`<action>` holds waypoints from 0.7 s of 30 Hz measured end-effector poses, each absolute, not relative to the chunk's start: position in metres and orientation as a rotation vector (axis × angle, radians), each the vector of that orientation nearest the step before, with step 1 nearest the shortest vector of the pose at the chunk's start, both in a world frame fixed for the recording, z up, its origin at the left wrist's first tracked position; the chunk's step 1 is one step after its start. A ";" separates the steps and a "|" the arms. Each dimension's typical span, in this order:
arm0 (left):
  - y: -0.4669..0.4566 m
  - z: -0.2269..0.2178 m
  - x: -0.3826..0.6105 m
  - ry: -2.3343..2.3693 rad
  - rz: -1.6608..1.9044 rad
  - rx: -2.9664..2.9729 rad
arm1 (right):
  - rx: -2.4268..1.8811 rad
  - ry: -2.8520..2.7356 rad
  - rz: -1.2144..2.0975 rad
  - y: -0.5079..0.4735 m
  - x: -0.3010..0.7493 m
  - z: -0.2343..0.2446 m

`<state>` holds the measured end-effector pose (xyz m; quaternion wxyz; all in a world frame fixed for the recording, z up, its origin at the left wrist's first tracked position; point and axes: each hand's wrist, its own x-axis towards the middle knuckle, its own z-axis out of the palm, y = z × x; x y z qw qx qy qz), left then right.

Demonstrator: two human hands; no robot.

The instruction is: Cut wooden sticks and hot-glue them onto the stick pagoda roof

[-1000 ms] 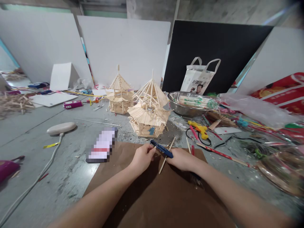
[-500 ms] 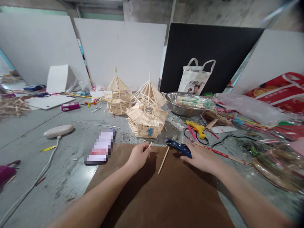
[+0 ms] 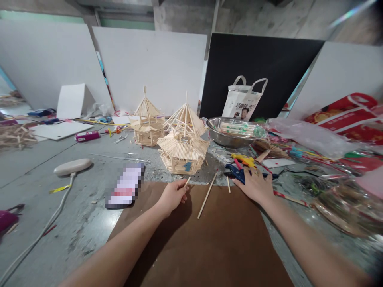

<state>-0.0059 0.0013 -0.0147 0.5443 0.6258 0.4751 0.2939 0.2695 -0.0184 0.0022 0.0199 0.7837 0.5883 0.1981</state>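
Observation:
My left hand [image 3: 174,195] pinches a short wooden stick [image 3: 187,181] above the brown sheet [image 3: 191,247]. My right hand [image 3: 254,184] lies palm down over blue-handled hand cutters [image 3: 235,172], its fingers spread and touching them; part of the tool is hidden underneath. Between my hands, a longer wooden stick [image 3: 207,195] lies slantwise on the sheet, and a short stick piece [image 3: 229,184] is by the right thumb. Just beyond stands a small stick-built pavilion [image 3: 184,153] with an open-ribbed upper roof. A second stick pavilion [image 3: 146,119] stands behind it to the left.
A phone [image 3: 127,185] and a white device with a cable [image 3: 73,166] lie at left. Behind my right hand are a yellow glue gun [image 3: 243,160] and a metal bowl [image 3: 218,135] of sticks. Clear plastic packaging [image 3: 344,207] crowds the right side.
My right hand has carried the blue cutters away and to the right, onto the table near the glue gun, and its fingers have spread. The left hand keeps its stick nearly still.

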 end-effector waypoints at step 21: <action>-0.034 -0.005 0.007 1.272 0.237 2.643 | 2.588 1.967 -0.871 -0.020 0.232 0.016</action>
